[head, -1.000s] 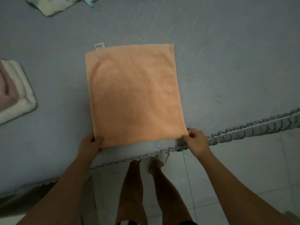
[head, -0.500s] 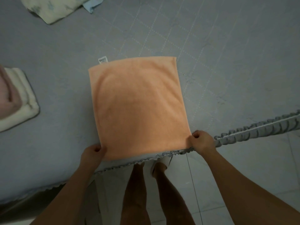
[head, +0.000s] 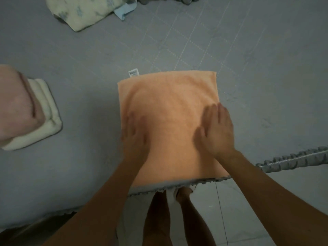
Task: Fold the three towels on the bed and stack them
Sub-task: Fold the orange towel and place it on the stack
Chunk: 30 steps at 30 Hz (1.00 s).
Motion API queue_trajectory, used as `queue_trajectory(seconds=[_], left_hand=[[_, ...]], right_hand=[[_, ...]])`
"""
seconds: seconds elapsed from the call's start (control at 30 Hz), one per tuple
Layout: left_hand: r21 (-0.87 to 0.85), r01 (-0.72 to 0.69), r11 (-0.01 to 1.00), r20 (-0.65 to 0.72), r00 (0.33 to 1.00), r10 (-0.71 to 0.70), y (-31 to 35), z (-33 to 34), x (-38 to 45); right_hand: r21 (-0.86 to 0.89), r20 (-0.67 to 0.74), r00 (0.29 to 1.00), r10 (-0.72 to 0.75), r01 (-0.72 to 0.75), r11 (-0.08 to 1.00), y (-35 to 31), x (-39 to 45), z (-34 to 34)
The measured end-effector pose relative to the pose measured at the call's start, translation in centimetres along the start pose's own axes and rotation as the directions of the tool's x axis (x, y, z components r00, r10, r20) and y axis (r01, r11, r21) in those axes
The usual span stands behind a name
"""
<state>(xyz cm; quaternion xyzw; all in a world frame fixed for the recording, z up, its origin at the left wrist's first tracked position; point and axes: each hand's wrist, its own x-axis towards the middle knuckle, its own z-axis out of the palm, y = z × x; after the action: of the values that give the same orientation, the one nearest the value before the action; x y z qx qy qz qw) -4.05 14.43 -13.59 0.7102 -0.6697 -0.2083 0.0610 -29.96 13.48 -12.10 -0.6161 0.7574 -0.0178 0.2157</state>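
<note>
Both palms flat, fingers straight: left hand [head: 135,134] and right hand [head: 215,129] pressing the square peach terry towel [head: 168,96] at the grey bed's [head: 88,59] near edge. Could drag toward the floor if smoothed too hard. Folded pink-and-cream towel stack [head: 26,110] lying well apart, leftward.

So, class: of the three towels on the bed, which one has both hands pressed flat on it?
The orange towel, under the left hand and right hand. The pink towel and cream towel sit stacked, untouched.
</note>
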Motion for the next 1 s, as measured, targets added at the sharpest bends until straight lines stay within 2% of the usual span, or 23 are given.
queue_trajectory(seconds=[0.03,0.1,0.23,0.3,0.4,0.53,0.57,0.63,0.7,0.8,0.9,1.0], left_hand=[[0.048,-0.106,0.993,0.010,0.994,0.106,1.3,0.5,1.7],[0.116,-0.234,0.965,0.046,0.972,0.230,3.1,1.9,5.1],[0.214,-0.276,0.937,0.057,0.961,0.270,0.7,4.6,10.3],[0.255,-0.344,0.904,0.053,0.938,0.342,-2.9,4.8,12.0],[0.281,-0.417,0.864,0.064,0.907,0.417,-8.0,3.6,14.6],[0.249,-0.206,0.946,0.008,0.977,0.211,-8.9,1.3,17.1],[0.227,-0.193,0.955,-0.024,0.979,0.204,-7.8,0.9,17.4],[0.204,-0.300,0.932,-0.066,0.946,0.319,-4.2,0.9,17.1],[0.188,-0.455,0.870,-0.009,0.885,0.465,-0.3,2.0,15.6],[0.163,-0.476,0.864,0.114,0.879,0.463,0.6,3.9,13.1],[0.237,-0.427,0.873,0.056,0.903,0.426,-3.0,3.8,13.1],[0.233,-0.379,0.896,-0.015,0.919,0.393,-5.6,3.1,12.2]], right_hand=[[-0.026,0.007,0.994,-0.108,0.108,0.994,-1.9,1.2,0.1],[-0.047,0.028,0.968,-0.249,0.251,0.967,-5.4,3.6,1.4],[-0.110,0.076,0.942,-0.328,0.335,0.936,-8.6,7.6,5.2],[-0.199,0.085,0.957,-0.276,0.288,0.937,-6.3,9.0,6.3],[-0.271,-0.005,0.995,-0.103,0.098,0.958,-0.8,10.4,6.0],[-0.219,-0.084,0.993,0.088,-0.104,0.970,1.4,11.6,3.5],[-0.212,-0.111,0.992,0.064,-0.087,0.973,0.4,11.8,3.2],[-0.162,-0.131,0.987,-0.090,0.068,0.984,-3.1,11.9,3.4],[-0.128,-0.093,0.950,-0.298,0.286,0.950,-6.9,11.1,5.1],[-0.219,0.021,0.904,-0.427,0.421,0.880,-7.3,10.3,7.2],[-0.314,0.010,0.937,-0.349,0.335,0.888,-1.7,11.2,6.6],[-0.261,-0.040,0.986,-0.162,0.146,0.954,3.2,10.0,4.4]])
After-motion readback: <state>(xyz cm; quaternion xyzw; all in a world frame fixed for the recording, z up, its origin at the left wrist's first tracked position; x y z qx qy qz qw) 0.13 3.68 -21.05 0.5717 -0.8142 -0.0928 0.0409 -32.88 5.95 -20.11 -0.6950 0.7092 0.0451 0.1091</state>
